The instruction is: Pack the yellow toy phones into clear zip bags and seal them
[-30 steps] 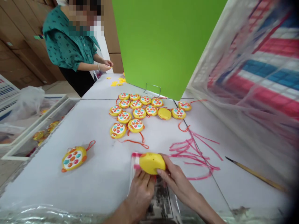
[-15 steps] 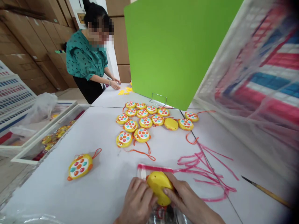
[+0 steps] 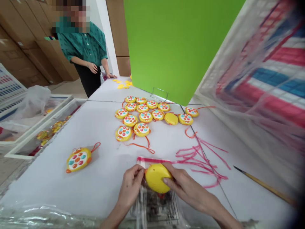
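My right hand (image 3: pixel 183 184) grips a yellow duck-shaped toy (image 3: pixel 156 179), its plain yellow back turned up, thumb on top. Thumb and fingers of my left hand (image 3: pixel 131 183) are pinched together at the toy's left edge, beside a small orange part; what they hold is too small to make out. Beneath the toy lies a clear plastic bag (image 3: pixel 159 206) with black print and a pink strip along its top. To the left a loose duck toy (image 3: pixel 78 160) rests with its coloured buttons up and an orange cord loop.
Several similar toys (image 3: pixel 145 116) lie grouped farther back, one of them back up. Pink strips (image 3: pixel 202 159) and a thin pointed brush-like tool (image 3: pixel 262 184) lie at right. A green board (image 3: pixel 183 47) stands behind, and a co-worker (image 3: pixel 83 47) stands at the far left.
My left hand has drawn back left from the toy's underside to its left edge. The co-worker has straightened and lifted one hand off the table. The view has tilted slightly.
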Available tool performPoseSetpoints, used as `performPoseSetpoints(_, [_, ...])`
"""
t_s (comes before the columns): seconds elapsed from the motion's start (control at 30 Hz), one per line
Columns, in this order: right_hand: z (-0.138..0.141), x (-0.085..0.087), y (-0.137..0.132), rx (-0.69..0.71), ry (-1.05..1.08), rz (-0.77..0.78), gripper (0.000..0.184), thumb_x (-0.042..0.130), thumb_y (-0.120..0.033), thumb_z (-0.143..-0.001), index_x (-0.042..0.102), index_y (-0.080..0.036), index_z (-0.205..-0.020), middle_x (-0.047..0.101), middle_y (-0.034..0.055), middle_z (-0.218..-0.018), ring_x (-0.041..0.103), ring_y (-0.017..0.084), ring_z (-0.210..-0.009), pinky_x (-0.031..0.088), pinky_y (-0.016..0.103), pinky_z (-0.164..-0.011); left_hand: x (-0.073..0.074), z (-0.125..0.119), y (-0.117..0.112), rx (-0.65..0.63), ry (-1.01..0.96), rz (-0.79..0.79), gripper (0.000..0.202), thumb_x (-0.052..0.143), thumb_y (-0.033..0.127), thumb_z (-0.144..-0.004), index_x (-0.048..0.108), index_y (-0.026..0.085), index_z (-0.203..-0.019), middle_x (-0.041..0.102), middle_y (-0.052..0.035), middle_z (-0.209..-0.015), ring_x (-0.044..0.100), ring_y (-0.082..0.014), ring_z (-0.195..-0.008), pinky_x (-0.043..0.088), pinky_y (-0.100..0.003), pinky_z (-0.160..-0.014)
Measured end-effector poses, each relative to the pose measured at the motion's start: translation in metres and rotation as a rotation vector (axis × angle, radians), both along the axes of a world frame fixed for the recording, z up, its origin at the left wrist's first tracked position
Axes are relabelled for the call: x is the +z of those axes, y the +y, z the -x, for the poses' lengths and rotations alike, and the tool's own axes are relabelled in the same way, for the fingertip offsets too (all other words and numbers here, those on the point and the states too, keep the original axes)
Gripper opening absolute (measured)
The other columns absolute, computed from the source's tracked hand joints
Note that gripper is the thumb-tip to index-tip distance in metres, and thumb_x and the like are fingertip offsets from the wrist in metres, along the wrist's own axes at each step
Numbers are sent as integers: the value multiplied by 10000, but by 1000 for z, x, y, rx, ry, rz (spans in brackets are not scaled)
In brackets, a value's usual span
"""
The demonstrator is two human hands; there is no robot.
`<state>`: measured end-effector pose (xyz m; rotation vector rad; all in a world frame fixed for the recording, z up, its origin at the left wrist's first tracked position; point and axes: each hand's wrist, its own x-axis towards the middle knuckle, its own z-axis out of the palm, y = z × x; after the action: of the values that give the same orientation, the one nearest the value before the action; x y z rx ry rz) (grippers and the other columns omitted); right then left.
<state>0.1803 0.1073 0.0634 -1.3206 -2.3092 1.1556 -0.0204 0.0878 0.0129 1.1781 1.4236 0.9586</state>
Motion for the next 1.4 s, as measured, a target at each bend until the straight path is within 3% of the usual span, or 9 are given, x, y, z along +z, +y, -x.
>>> performPoseSetpoints(0.17, [4,4,6,276,-120,-7,280,339,-296,-933,590,-212,-1022,644,13,-787,588,154,-702,417,232,-641,0,-6,3,-17,-116,8,246,479,357,-820,563,154,-708,608,-1,-644,583,-141,-626,443,-233,-601])
performPoseSetpoints(0.27, [12,0,1,362,-222,-121,316,349,-283,-935,644,-209,-852,642,11,-738,593,151,-680,402,224,-615,0,-9,2,-19,-176,53,243,485,368,-817,552,158,-715,623,-8,-650,615,-159,-645,471,-256,-610])
performPoseSetpoints(0.4, [21,-3,-6,199,-351,-297,251,438,-319,-905,649,-197,-846,623,39,-775,597,161,-687,391,231,-591,-1,-9,-3,-6,-265,126,226,512,368,-803,564,150,-779,654,-28,-694,641,-182,-701,492,-276,-633])
performPoseSetpoints(0.53, [30,-10,-7,51,-258,-337,169,469,-254,-895,634,-214,-899,616,27,-816,596,149,-740,413,222,-629,-4,-6,-10,-46,-338,175,244,523,349,-797,602,129,-867,671,-48,-749,628,-178,-713,486,-278,-657])
performPoseSetpoints(0.7, [46,-24,-5,5,-174,-420,154,471,-170,-884,619,-201,-906,625,29,-825,589,142,-767,423,219,-660,-3,-7,-12,-67,-187,98,228,488,297,-808,636,130,-858,656,-38,-769,583,-176,-763,445,-258,-692])
performPoseSetpoints(0.9, [59,-24,-4,55,-290,-479,113,504,-114,-837,594,-168,-794,621,34,-778,577,147,-697,395,229,-593,4,-14,-14,-86,134,-28,230,420,248,-827,572,152,-683,547,8,-602,495,-140,-590,371,-228,-549])
performPoseSetpoints(1.0, [59,-25,0,-25,-230,-471,124,494,-113,-820,583,-166,-752,622,24,-738,570,138,-650,389,224,-577,5,-14,-16,-114,177,-55,228,398,258,-847,586,168,-753,581,2,-642,533,-149,-613,394,-236,-576])
performPoseSetpoints(1.17, [5,-35,13,-317,-107,-380,148,449,-159,-810,596,-170,-796,640,17,-724,574,131,-611,403,219,-582,0,-10,-18,-100,-9,26,212,401,342,-854,548,188,-851,667,-44,-813,631,-191,-769,485,-278,-679])
performPoseSetpoints(1.4, [-133,-54,9,-761,-451,-362,225,427,-326,-777,604,-193,-738,642,34,-661,596,194,-618,395,268,-561,-12,-7,-16,-112,-91,32,232,437,402,-829,520,186,-814,673,-58,-856,636,-189,-746,508,-300,-680])
